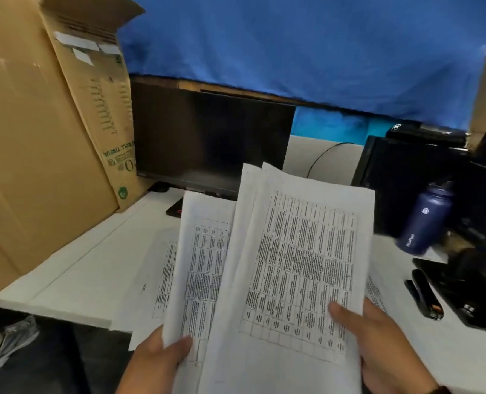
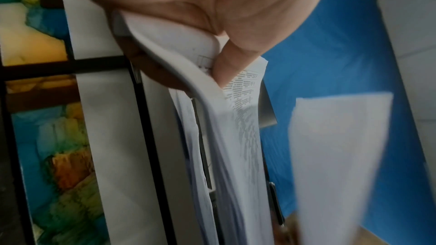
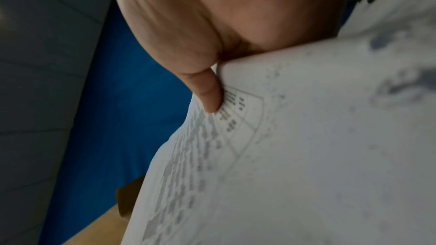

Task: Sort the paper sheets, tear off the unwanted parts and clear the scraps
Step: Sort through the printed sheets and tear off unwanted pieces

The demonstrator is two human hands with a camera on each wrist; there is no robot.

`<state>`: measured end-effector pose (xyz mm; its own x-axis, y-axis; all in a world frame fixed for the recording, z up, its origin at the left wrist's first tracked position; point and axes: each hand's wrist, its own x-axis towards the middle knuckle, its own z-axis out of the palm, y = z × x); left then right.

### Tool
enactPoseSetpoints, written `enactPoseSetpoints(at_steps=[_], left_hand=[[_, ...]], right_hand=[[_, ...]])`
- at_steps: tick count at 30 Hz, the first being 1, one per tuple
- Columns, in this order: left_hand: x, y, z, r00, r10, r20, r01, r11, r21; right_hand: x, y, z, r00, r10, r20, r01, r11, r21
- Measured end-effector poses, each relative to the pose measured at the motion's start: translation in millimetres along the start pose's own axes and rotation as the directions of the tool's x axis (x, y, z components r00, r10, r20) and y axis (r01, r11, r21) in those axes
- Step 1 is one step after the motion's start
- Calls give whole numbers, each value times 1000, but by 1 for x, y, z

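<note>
White paper sheets printed with dense tables are held up over the desk. My right hand [image 1: 378, 345] grips the front stack of sheets [image 1: 298, 265] at its lower right edge, thumb on the printed face; the same stack of sheets [image 3: 295, 146] fills the right wrist view under the thumb. My left hand [image 1: 162, 362] pinches a second bundle of sheets [image 1: 199, 268] behind and left of it, thumb on top, and the left wrist view shows that bundle of sheets [image 2: 235, 128] edge-on. More printed sheets [image 1: 162, 268] lie flat on the desk beneath.
A white desk [image 1: 74, 280] holds a dark monitor [image 1: 210, 137] behind the sheets. Tall cardboard boxes [image 1: 37, 137] stand at the left. At the right are a navy water bottle [image 1: 426, 220], a black stapler [image 1: 425, 297] and dark equipment [image 1: 406, 177]. Blue cloth [image 1: 293, 46] hangs behind.
</note>
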<state>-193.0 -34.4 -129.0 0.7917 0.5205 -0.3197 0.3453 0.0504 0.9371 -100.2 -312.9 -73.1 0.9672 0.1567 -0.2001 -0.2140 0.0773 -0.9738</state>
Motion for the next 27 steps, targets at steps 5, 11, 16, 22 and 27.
enactPoseSetpoints(at_steps=[5,11,16,22,27], left_hand=[[-1,10,29,995,-67,75,76,989,-124],[-8,43,56,923,372,93,-373,928,-9],[4,65,68,874,474,108,-471,881,-54],[15,42,76,920,366,142,-359,931,-71],[13,36,76,931,331,157,-320,943,-91]], right_hand=[[11,32,21,981,-134,-138,96,962,-256],[6,-7,23,871,-456,-182,406,878,-255],[17,-31,19,820,-563,-106,518,807,-284],[19,-22,12,821,-551,-148,527,832,-170],[16,-21,17,836,-535,-121,524,845,-111]])
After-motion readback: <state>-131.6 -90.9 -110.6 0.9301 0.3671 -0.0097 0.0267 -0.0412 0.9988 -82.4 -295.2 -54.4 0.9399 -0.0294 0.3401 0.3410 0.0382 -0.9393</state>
